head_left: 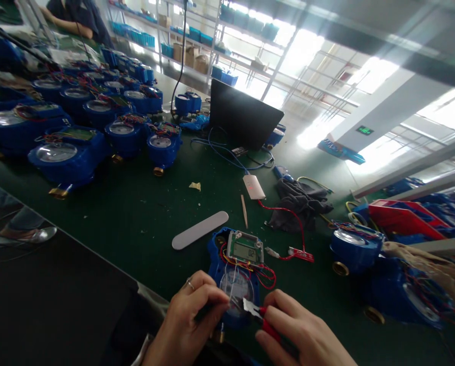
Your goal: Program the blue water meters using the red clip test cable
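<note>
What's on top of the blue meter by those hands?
A little screen and red wires. The left hand and red-handled tool cover part of the round dial; what's under the screen can't be seen.

On the bench (pixel 136 223), the opened meter (pixel 246 284) lies between the left hand (pixel 191 317) and the right hand (pixel 303 325), with the pliers (pixel 271 329) in the latter. The display unit (pixel 245 251) is on its far part. Behind, to the left, lies the flat strip (pixel 200 230). Farther back come the stick (pixel 244 211), the small box (pixel 254 187) and the laptop (pixel 245 114). The cloth (pixel 298 203) lies right of this box. Many meters (pixel 67 157) stand at left; others (pixel 351 246) at right.
</note>
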Demonstrator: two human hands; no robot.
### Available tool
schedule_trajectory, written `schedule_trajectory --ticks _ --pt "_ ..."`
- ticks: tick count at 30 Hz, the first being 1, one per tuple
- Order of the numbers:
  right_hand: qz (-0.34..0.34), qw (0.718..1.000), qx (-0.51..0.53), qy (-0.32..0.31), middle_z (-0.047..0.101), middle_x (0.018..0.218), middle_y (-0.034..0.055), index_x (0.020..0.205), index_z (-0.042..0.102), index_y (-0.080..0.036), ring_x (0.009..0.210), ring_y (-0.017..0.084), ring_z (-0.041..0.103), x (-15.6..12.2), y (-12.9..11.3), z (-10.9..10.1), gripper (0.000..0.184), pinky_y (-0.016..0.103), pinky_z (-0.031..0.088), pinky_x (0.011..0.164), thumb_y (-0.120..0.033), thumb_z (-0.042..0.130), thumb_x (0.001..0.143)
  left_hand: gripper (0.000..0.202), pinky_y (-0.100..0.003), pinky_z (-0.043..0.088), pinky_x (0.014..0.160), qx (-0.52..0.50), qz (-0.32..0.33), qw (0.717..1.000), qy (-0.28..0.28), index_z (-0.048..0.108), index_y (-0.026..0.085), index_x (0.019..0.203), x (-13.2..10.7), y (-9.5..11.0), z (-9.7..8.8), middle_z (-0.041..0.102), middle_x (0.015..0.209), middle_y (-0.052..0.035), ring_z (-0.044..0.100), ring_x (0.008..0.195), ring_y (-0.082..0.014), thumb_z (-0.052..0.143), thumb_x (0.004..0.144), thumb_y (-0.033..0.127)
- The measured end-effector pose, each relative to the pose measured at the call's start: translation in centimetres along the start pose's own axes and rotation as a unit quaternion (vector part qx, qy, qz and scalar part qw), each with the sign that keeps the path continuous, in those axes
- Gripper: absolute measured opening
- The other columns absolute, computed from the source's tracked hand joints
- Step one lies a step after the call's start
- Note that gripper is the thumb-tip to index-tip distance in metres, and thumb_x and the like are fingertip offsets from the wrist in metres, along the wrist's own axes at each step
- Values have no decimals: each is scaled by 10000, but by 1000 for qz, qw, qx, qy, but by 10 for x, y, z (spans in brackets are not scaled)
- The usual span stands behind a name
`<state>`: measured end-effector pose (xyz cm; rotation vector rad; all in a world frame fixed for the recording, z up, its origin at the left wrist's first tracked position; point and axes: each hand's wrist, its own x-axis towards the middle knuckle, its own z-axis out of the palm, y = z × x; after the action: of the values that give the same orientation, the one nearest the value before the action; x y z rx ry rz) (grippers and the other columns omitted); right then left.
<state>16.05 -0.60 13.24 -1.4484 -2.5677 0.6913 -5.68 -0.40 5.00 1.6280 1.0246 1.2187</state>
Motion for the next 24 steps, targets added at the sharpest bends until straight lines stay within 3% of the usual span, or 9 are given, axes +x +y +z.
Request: schedule_trajectory --ticks 8,13,16,20,24 --pt "11 999 48 21 652 776 -1 692 588 -218 610 117 636 4 -2 5 196 181 476 502 -208 611 886 144 -163 502 653 -2 -4 1000 8 660 231 879 0 -2 0 607 816 17 618 722 -105 605 902 100" --pt "68 993 99 4 608 708 -19 609 551 -199 538 84 561 2 -5 11 314 186 408 492 -232 593 918 152 -151 505 624 7 12 1000 0 649 226 862 2 0 -2 603 786 19 621 693 -103 593 898 89" --pt "65 990 124 -3 609 700 -22 598 530 -197 543 87 554 -4 -3 8 317 194 397 494 -231 600 905 161 -139 502 624 24 31 999 -10 627 229 860 3 1 -5 595 788 25 618 686 -94 580 891 78" --pt "93 989 116 24 668 877 16 669 575 -200 675 117 632 -22 17 0 238 207 493 610 -247 600 900 186 -141 482 663 45 39 998 13 575 234 836 4 6 -8 568 806 33 594 717 -88 519 860 59" --pt "159 983 23 91 704 1020 81 702 624 -211 899 229 687 -35 55 7 252 352 572 765 -366 614 900 193 -168 464 648 56 53 996 51 554 233 818 12 8 -14 544 789 24 565 708 -100 481 857 59"
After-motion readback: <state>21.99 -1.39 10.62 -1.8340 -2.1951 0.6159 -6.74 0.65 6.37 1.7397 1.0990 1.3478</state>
